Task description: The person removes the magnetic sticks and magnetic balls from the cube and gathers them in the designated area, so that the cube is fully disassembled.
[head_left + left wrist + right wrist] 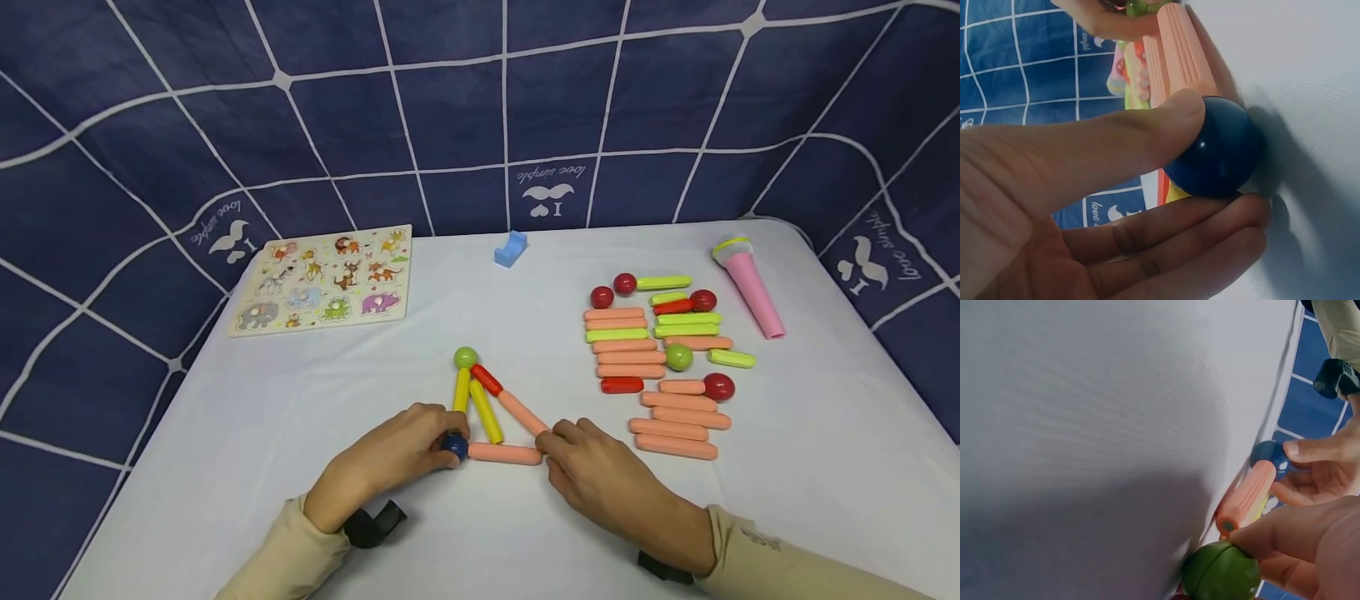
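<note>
Near the middle of the table, my left hand (405,446) pinches a dark blue ball (1216,150) between thumb and fingers. A salmon rod (504,453) runs from that ball toward my right hand (607,479). The right hand holds a green ball (1221,572), which the hand covers in the head view. Whether this ball touches the rod's end I cannot tell. A lime ball (466,357) forms the top corner. From it a red rod (486,380) and second salmon rod (522,412) slope to the right hand. Two yellow rods, one inner (486,412) and one left (461,390), descend from it.
Loose salmon rods (678,429), lime rods (686,330) and red balls (718,386) lie on the right. Behind them is a pink toy microphone (753,292). An animal puzzle board (322,279) lies back left, a light blue block (511,248) at the back edge.
</note>
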A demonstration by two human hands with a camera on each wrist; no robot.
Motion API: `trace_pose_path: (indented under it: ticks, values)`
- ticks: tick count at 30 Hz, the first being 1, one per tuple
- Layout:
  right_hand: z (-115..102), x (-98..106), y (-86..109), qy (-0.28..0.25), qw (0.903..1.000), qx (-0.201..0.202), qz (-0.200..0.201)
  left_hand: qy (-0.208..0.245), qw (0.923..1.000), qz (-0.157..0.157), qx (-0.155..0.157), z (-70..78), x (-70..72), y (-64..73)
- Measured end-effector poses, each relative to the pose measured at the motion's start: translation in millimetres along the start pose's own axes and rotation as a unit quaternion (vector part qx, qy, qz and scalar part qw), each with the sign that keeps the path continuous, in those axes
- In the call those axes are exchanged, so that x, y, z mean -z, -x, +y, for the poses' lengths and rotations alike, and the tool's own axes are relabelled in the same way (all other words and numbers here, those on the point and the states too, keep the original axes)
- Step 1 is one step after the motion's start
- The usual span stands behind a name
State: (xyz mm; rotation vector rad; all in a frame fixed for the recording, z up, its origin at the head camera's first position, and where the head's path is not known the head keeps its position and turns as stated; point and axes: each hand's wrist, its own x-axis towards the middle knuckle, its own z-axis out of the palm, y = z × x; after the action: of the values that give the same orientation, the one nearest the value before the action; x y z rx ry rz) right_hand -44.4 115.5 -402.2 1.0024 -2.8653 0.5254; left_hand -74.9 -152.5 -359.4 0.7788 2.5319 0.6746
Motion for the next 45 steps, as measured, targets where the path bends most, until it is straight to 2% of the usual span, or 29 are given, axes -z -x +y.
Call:
trace_pose_path:
  ticks: [8,15,18,21,24,28,32,37,45]
  values:
    - [3,3,4.1,0.012,0.9996,0.013,-0.020,0.018,0.9998,0.000,0.010,0.9,-0.4,-0.1]
    - [7,18,13.3,-0.034,0.9989,-0.003,-0.033,0.015,0.9998,0.005,0.012,2.7,-0.4,-0.1]
    - [14,30,16.6,-0.049,0.9977,-0.025,-0.040,0.014,0.9998,0.007,0.009,2.7,-0.3,0.1]
    - [27,46,18.8,-0.054,0.9955,-0.064,-0.044,0.014,0.9998,0.009,0.006,2.4,-0.7,0.5]
    - [48,63,21.5,-0.085,0.9905,-0.104,-0.030,0.015,0.9998,0.009,0.007,2.2,-1.0,1.1]
    - [82,83,28.2,-0.110,0.9867,-0.118,0.021,0.014,0.9998,0.008,0.011,2.7,-0.4,1.1]
    - [115,97,35.2,-0.078,0.9879,-0.126,0.047,0.011,0.9998,0.008,0.013,2.9,0.7,0.7]
    - [144,103,39.4,-0.044,0.9854,-0.155,0.056,0.010,0.9998,0.010,0.015,2.2,1.1,0.8]
    - [163,97,33.9,-0.054,0.9753,-0.213,0.027,0.015,0.9998,0.008,0.009,1.8,0.4,-0.3]
